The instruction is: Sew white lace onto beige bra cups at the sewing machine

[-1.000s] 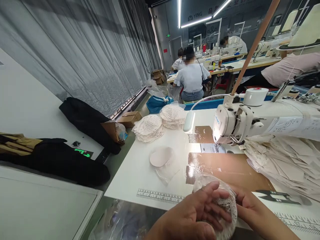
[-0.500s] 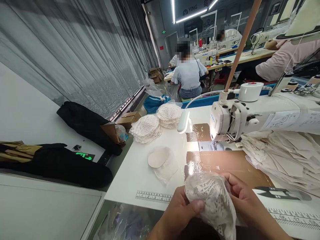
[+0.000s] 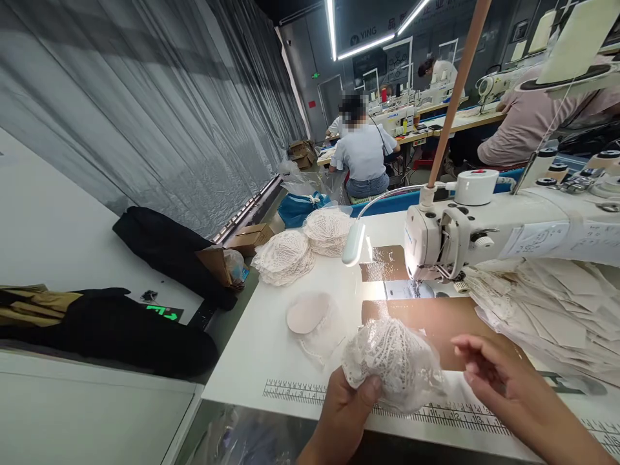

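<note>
lace piece [image 3: 394,361] sits pinched in the left hand [image 3: 346,410] at the table's [image 3: 271,336] near edge; right hand [image 3: 508,391] hovers beside it, fingers apart, holding nothing.

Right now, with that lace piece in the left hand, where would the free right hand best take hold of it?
Probably the lace piece's loose right edge, coming from the right. The left hand pinches its lower left, so that side hangs free, nearest the open right hand.
</note>
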Action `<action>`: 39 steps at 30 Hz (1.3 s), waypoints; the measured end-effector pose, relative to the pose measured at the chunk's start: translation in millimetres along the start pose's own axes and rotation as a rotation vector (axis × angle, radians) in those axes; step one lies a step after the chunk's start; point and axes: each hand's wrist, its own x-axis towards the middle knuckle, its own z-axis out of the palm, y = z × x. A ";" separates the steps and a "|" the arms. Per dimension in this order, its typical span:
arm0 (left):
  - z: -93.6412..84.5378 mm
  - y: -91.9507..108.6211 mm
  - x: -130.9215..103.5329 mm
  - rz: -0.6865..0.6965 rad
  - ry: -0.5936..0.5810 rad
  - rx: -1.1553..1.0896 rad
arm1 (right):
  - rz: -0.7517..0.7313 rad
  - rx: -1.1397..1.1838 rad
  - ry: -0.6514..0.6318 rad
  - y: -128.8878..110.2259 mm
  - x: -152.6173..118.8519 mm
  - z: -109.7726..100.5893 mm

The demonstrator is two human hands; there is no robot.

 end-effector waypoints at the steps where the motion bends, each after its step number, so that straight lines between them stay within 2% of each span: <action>1: -1.1 0.9 -1.0 -0.013 -0.020 0.026 | -0.031 0.032 0.037 -1.8 -0.5 -5.4; 3: 0.6 2.6 -2.4 -0.035 -0.077 0.065 | -0.142 0.088 0.001 -13.1 -0.5 -10.6; 6: 8.4 5.4 -3.6 -0.021 -0.150 0.090 | -0.278 0.097 -0.146 -39.9 4.2 -5.9; 9: 11.8 8.9 -4.2 0.021 -0.150 0.126 | -0.258 0.102 -0.294 -59.2 11.7 4.1; 11: 9.1 10.6 -4.3 0.041 -0.156 0.166 | -0.224 0.118 -0.362 -61.9 14.3 9.7; 13: 4.7 10.5 -4.0 0.066 -0.162 0.197 | -0.207 0.080 -0.295 -57.8 13.3 14.3; 17: 1.8 4.6 -2.1 0.087 -0.117 0.182 | -0.211 -0.046 0.037 -47.4 5.9 19.8; 19: 4.9 1.6 -0.6 0.077 -0.069 0.150 | -0.222 -0.033 0.094 -48.1 4.2 19.5; 21: 9.8 0.8 1.0 0.063 -0.047 0.118 | -0.224 0.042 0.026 -52.4 5.9 17.2; 23: 14.8 2.9 2.7 0.046 -0.074 0.092 | -0.184 0.167 -0.079 -57.0 10.1 14.4; 26: 19.0 9.1 5.5 0.029 -0.121 0.063 | -0.043 0.376 -0.236 -57.2 16.6 13.0; 29: 14.7 11.1 7.3 -0.028 -0.193 0.027 | 0.129 0.609 -0.360 -50.3 17.6 15.7; 32: 2.6 3.1 7.1 -0.178 -0.204 -0.018 | 0.258 0.798 -0.271 -46.2 13.1 17.7; 35: -6.9 -8.2 7.0 -0.290 -0.039 -0.180 | 0.282 0.860 -0.179 -49.7 8.3 16.9; 37: -5.5 -11.7 8.3 -0.313 0.003 -0.367 | 0.260 0.863 -0.131 -54.1 6.9 17.0; 39: 3.4 -11.7 10.5 -0.385 -0.046 -0.521 | 0.233 0.833 -0.108 -57.9 6.8 19.4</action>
